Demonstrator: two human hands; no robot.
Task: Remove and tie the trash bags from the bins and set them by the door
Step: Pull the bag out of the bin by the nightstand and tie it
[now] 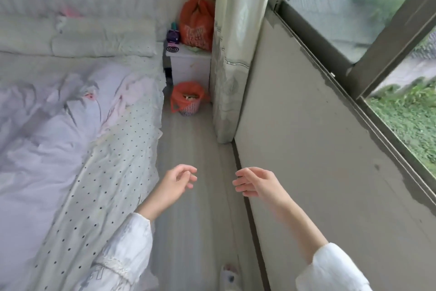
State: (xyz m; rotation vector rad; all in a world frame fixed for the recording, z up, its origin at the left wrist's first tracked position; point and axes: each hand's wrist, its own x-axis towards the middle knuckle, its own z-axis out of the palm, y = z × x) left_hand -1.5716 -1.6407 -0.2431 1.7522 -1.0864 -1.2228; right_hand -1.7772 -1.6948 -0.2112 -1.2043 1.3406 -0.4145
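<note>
White sleeves come in from the bottom edge, both cut off by the frame. Left hand [175, 182] and right hand [256, 183] hang over a narrow strip of grey floor [198, 220], fingers loosely curled, grip released on both, nothing held or touched. Floor strip runs between the bed [70, 149] and a grey wall [318, 149] under the window [377, 19]. Bed has a polka-dot sheet and a rumpled pale quilt.

Bin [188, 108], small and pale lattice, stands on the floor at the far end of the strip, just beside the bed corner and in front of a white nightstand [190, 67]. Red-orange trash bag [186, 93] lines the bin, its rim folded over the edge, contents blurry. Second orange bag [197, 24] sits on the nightstand, beside small purple items too blurred to tell. Curtain [232, 54] hangs just beside the bin, against the wall. Slipper toe at the bottom edge, mostly cut off.
</note>
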